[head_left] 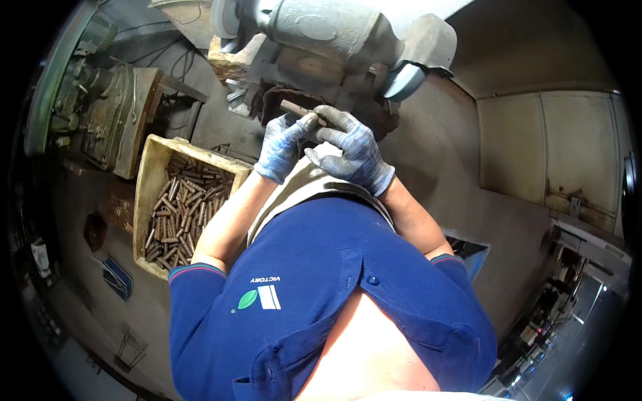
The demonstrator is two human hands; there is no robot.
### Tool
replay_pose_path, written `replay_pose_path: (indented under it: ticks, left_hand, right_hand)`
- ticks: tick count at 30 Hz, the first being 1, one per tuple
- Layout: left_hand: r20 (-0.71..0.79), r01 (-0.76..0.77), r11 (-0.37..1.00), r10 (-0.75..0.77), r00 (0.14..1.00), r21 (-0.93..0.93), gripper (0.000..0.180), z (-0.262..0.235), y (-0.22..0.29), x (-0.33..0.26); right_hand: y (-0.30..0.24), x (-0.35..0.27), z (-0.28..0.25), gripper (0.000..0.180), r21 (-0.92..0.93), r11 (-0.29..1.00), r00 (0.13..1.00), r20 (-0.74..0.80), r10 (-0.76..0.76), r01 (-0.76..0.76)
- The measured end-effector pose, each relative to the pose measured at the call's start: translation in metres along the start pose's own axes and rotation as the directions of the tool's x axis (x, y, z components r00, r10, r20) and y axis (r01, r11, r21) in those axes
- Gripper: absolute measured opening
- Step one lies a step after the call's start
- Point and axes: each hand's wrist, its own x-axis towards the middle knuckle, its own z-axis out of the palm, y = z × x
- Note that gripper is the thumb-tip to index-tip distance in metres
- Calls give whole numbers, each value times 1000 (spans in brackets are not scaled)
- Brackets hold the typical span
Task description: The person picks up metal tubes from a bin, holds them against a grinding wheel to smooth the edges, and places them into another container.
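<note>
Both my hands wear blue knitted gloves with grey, dirt-darkened fingers, and they meet in front of my waist. Between them lies a short cylindrical metal rod point(293, 107), tilted, its far end sticking out up and to the left. My left hand point(284, 144) pinches it from the left with thumb and fingers. From the right, my right hand point(351, 148) curls its fingers over the near end, which is mostly hidden. Just beyond the hands stands a grey bench grinder point(328, 27) with a wheel at either side.
Left of me stands a pale, worn crate point(142, 207) heaped with similar metal rods point(184, 214). A greenish machine point(93, 113) rises at the far left. Pale cabinet panels point(545, 144) line the right. A blue bin point(476, 257) is partly hidden behind my right arm.
</note>
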Motion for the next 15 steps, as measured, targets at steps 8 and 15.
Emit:
replay_pose_path:
  ticks: [8, 15]
  left_hand:
    - [191, 147, 952, -202, 961, 270, 42, -19, 2, 19]
    - [-6, -73, 904, 84, 996, 422, 24, 17, -8, 22]
  right_hand:
    - [19, -36, -12, 23, 32, 989, 951, -270, 151, -148]
    - [29, -52, -23, 23, -14, 985, 919, -362, 153, -170]
